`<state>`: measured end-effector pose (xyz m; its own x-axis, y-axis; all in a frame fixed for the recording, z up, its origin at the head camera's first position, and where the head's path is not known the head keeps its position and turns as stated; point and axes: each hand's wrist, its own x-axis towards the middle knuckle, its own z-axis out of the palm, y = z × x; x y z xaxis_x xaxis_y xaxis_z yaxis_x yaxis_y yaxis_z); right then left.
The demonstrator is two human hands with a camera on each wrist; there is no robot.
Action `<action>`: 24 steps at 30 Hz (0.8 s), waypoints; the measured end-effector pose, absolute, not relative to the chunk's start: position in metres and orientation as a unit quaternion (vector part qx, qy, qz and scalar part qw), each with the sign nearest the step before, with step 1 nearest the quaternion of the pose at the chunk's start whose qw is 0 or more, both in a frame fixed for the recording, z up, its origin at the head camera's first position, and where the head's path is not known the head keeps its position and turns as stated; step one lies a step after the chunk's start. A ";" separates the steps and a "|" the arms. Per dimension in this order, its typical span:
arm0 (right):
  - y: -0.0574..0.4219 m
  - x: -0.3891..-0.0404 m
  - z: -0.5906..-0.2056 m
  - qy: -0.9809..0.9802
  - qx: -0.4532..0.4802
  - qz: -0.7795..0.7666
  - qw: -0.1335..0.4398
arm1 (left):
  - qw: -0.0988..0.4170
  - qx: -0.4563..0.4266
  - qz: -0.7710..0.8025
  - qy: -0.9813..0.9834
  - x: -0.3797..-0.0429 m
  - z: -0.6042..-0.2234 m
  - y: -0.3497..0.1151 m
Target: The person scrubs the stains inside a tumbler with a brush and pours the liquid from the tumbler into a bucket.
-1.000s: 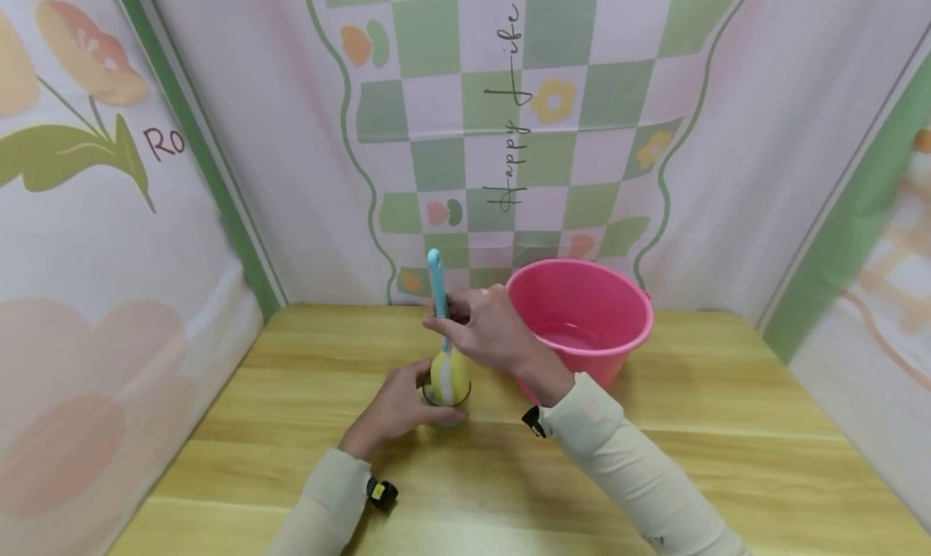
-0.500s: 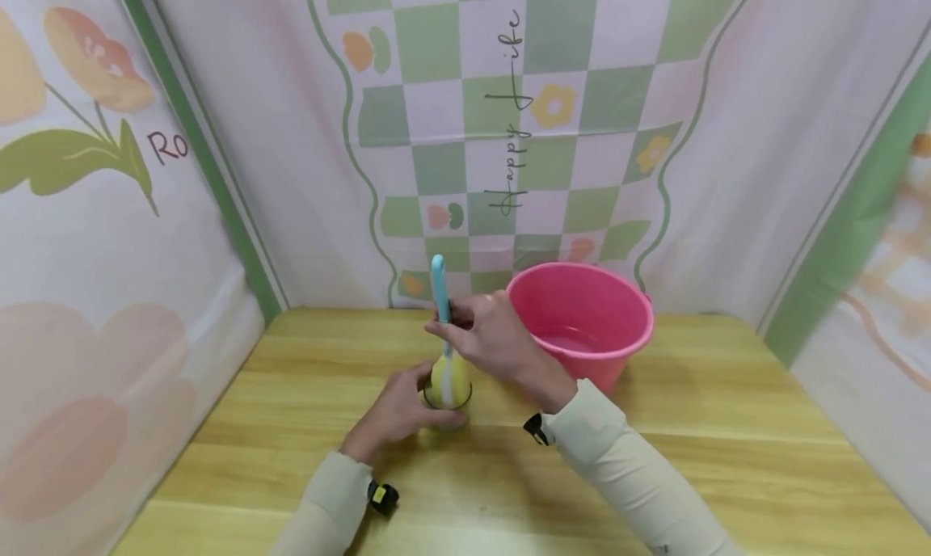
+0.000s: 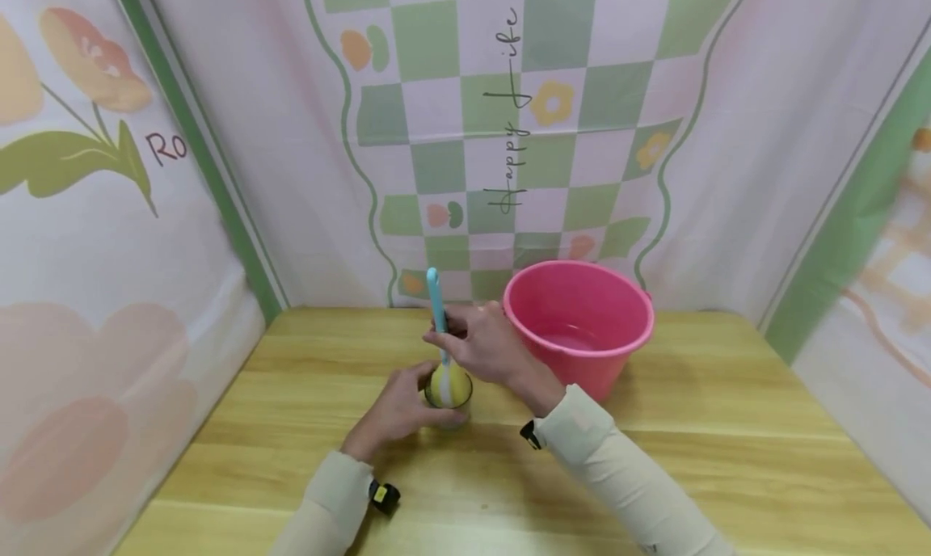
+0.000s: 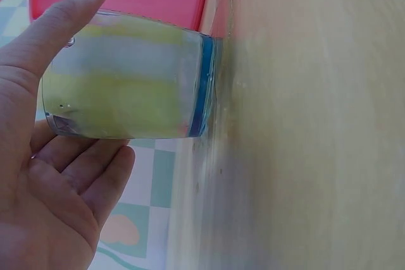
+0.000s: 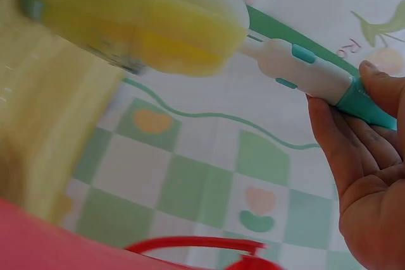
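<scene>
Right grip (image 3: 489, 344): smooth handle (image 5: 313, 75) | rounded sponge (image 5: 183, 30) | left grip (image 3: 402, 406): clear tumbler (image 4: 190, 80)

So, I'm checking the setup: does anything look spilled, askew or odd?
The "Happy Life" lettering runs sideways, and a speck, too small to identify, marks the table. The glass and pink bucket look upright.

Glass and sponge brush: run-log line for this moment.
left hand: holds glass upright | right hand: grips brush handle | sponge head: partly inside glass | pink bucket: right of glass
</scene>
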<state>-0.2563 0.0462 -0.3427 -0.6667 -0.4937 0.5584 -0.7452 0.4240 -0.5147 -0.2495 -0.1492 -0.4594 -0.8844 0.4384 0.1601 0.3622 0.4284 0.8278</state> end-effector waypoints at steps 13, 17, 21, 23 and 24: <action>0.047 -0.251 -0.321 -0.798 0.394 0.416 0.187 | 0.038 0.238 0.490 0.838 -0.247 -0.458 -0.150; 0.045 -0.252 -0.314 -0.786 0.406 0.427 0.189 | 0.037 0.233 0.490 0.839 -0.247 -0.457 -0.150; 0.043 -0.255 -0.323 -0.789 0.405 0.420 0.192 | 0.036 0.233 0.483 0.843 -0.248 -0.457 -0.149; 0.044 -0.257 -0.332 -0.797 0.397 0.414 0.188 | 0.036 0.233 0.480 0.845 -0.248 -0.457 -0.149; 0.044 -0.257 -0.338 -0.802 0.392 0.411 0.185 | 0.036 0.233 0.479 0.845 -0.249 -0.458 -0.149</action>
